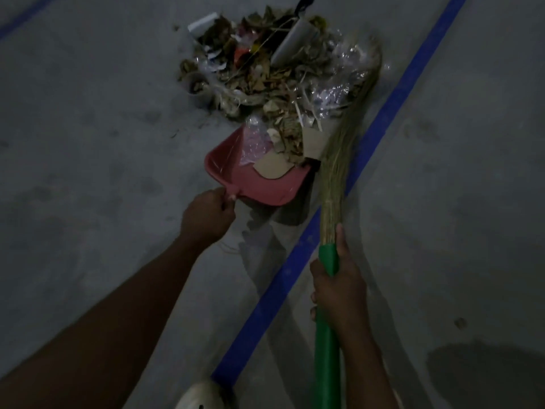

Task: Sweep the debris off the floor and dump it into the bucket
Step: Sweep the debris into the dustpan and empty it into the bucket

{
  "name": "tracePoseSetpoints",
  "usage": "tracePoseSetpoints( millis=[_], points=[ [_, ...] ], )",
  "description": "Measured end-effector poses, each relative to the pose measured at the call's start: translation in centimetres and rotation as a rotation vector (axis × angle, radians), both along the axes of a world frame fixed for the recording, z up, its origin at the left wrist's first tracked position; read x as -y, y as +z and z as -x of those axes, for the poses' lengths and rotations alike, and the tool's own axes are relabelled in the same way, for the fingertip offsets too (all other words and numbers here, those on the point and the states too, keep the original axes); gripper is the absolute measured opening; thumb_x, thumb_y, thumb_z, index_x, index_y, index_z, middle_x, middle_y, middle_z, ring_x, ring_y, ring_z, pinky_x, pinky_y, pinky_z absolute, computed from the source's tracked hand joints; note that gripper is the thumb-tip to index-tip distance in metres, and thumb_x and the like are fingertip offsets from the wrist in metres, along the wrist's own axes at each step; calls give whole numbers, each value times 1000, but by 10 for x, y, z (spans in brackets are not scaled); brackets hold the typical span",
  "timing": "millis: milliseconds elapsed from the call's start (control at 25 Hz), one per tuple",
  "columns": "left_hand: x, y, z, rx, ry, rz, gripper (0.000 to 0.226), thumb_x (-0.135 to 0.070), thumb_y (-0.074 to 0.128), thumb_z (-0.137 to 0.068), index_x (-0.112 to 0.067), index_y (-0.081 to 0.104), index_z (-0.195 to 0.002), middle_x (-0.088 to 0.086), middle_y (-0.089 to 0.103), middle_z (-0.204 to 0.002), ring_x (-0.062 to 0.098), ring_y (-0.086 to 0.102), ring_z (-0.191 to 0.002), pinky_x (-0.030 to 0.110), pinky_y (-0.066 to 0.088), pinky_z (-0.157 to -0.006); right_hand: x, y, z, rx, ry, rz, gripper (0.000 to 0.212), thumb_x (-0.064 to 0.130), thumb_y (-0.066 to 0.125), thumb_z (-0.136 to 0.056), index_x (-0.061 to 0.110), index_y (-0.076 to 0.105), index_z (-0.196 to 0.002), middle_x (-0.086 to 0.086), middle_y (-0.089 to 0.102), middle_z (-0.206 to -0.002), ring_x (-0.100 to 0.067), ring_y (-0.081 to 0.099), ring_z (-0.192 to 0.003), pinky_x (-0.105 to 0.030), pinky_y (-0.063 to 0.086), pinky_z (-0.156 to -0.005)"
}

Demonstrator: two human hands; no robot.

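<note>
A pile of debris [265,63] lies on the grey floor at top centre: dry leaves, paper scraps, clear plastic, cups and cardboard. A red dustpan [236,178] sits at the pile's near edge, with leaves, plastic and cardboard pieces partly inside it. My left hand [206,215] grips the dustpan's short handle. My right hand [339,287] holds a grass broom [339,160] by its green handle [326,349]. The broom's bristles curve round the right side of the pile. No bucket is in view.
A blue tape line [380,137] runs diagonally across the concrete floor, passing under the broom. Another blue line [26,16] crosses the top left corner. A white shoe [200,397] shows at the bottom edge. The scene is dim.
</note>
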State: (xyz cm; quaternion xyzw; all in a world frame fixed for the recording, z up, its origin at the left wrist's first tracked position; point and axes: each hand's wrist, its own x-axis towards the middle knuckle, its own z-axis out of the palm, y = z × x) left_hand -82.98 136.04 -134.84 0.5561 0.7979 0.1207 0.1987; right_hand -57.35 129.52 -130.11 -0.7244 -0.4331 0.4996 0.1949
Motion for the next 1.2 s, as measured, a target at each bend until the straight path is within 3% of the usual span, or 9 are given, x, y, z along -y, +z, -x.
tracePoseSetpoints(
  millis=[160,320,440,640,720,840,920,1120,1200],
  points=[
    [-50,-27,20,-109,-122,-74,27,-34,45,-101,-20,52,-80,-1,51,-72,19,49,-64,26,26,-50,-25,-50,20,-52,6,-126,85,27,62,-97,78,8,-139,-3,69,-79,-18,66,-53,-45,60,-49],
    [-96,-29,33,-242,-256,-39,29,-40,40,-103,-19,54,-88,5,57,-83,20,50,-68,29,33,-56,-35,-71,51,-83,32,-181,86,26,60,-99,66,2,-149,4,62,-125,-16,69,-80,-43,63,-68],
    [-102,-15,35,-278,-262,42,24,-37,44,-102,-18,53,-91,11,61,-93,21,51,-72,29,34,-57,-16,-47,51,-88,83,-226,83,25,59,-100,62,5,-152,9,57,-131,-16,69,-84,-39,62,-74],
    [-74,-26,19,-383,-157,-91,24,-32,45,-100,-12,57,-104,12,62,-99,22,45,-71,33,31,-58,23,1,13,10,21,-308,87,31,63,-97,80,4,-138,3,69,-107,-15,67,-55,-39,60,-48],
    [-79,-29,20,-451,-223,-110,24,-30,46,-98,-16,58,-113,10,62,-100,24,51,-73,33,32,-58,3,4,-3,48,-33,-346,89,32,65,-96,81,2,-136,3,65,-109,-16,66,-49,-33,54,-37],
    [-95,-25,27,-460,-218,-124,22,-28,51,-95,-15,61,-108,10,64,-96,26,50,-69,35,34,-59,-66,-7,-18,170,32,-400,90,35,62,-97,64,-5,-150,0,60,-128,-23,71,-68,-43,62,-55],
    [-97,-21,26,-462,-202,-107,21,-29,51,-94,-15,61,-108,10,64,-97,22,45,-68,34,34,-59,-127,-15,-19,191,90,-391,88,31,61,-96,45,1,-159,-7,56,-139,-29,71,-83,-41,63,-67],
    [-93,-35,20,-451,-167,-116,22,-30,54,-90,-16,58,-106,9,60,-92,22,45,-65,30,32,-56,-222,-41,-5,255,227,-357,79,24,62,-94,23,20,-161,-15,50,-144,-37,67,-103,-26,54,-51],
    [-99,-41,22,-491,-184,-164,22,-30,56,-88,-17,59,-106,9,60,-90,17,37,-56,26,24,-50,-232,-60,-5,372,281,-325,68,24,62,-92,14,35,-153,-19,56,-137,-38,64,-110,-34,60,-73]
  ],
)
